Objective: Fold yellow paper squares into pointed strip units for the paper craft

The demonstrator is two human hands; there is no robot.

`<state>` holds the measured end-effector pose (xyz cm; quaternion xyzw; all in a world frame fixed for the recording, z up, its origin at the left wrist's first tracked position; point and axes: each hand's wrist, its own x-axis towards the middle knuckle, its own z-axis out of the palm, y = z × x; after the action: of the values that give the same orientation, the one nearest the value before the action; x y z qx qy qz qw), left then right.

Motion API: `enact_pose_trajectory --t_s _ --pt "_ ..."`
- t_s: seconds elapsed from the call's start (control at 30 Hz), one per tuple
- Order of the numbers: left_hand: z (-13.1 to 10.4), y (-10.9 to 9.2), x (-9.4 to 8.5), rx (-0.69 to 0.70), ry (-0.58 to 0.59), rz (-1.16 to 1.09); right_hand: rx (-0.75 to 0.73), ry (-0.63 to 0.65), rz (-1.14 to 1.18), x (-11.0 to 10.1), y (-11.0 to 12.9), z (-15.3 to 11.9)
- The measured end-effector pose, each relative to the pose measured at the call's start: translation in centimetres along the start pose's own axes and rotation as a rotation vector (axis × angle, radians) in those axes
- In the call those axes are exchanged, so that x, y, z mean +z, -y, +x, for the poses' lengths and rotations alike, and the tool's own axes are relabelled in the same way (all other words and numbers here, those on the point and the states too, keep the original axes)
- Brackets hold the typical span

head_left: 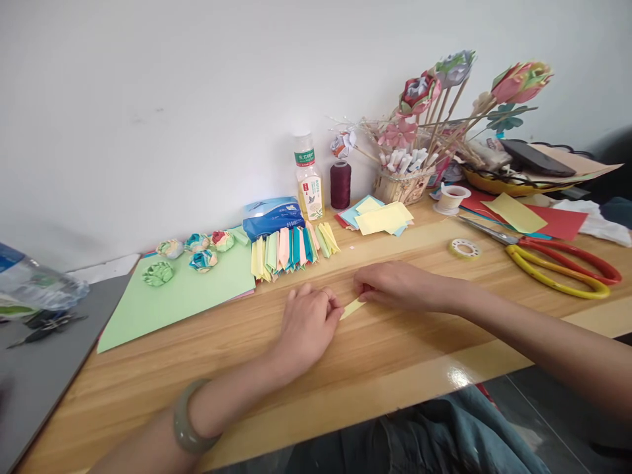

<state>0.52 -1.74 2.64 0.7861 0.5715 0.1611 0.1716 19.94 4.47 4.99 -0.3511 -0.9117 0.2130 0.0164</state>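
A small strip of yellow paper lies low over the wooden table, between my two hands. My left hand pinches its left end, fingers bent and pressed together. The right end is under the curled fingertips of my right hand. Just behind my left hand stands a row of folded paper pieces in yellow, green, pink and blue. Behind my right hand is a stack of yellow and blue paper slips.
Several paper flowers sit on a green sheet at the left. Scissors and a tape roll lie at the right. Along the wall stand a bottle, a thread spool and a basket of pens.
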Motion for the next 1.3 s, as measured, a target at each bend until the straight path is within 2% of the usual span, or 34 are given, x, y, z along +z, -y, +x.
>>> enact_pose_trajectory --t_s 0.07,0.17,0.33,0.43,0.57,0.73,0.97,1.17,1.3 --pt "-0.1 0.1 0.0 0.027 -0.004 0.024 -0.004 -0.001 -0.007 -0.1 0.0 0.1" --pt "-0.3 0.4 0.1 0.147 -0.023 0.101 -0.015 -0.030 -0.004 0.1 -0.5 0.1" --pt "-0.7 1.6 0.4 0.376 -0.032 0.334 0.019 -0.167 0.040 1.8 -1.6 -0.4" --pt "-1.2 2.1 0.5 0.480 -0.081 0.468 0.041 -0.244 0.077 2.7 -1.9 -0.6" --pt "-2.1 1.8 0.2 0.582 -0.148 0.598 0.040 -0.286 0.126 3.1 -2.1 -0.6" --pt "-2.8 1.0 -0.5 0.579 -0.124 0.682 -0.017 -0.276 0.175 2.7 -2.6 -0.7" --pt "-2.7 0.8 -1.8 0.550 0.032 0.705 -0.148 -0.226 0.223 1.8 -3.0 -1.1" --pt "-2.4 1.8 -3.0 0.497 0.180 0.467 -0.168 -0.235 0.261 1.7 -3.5 -1.4" --pt "-2.0 2.3 -3.0 0.477 0.129 0.312 -0.105 -0.315 0.274 1.6 -2.3 -2.1"
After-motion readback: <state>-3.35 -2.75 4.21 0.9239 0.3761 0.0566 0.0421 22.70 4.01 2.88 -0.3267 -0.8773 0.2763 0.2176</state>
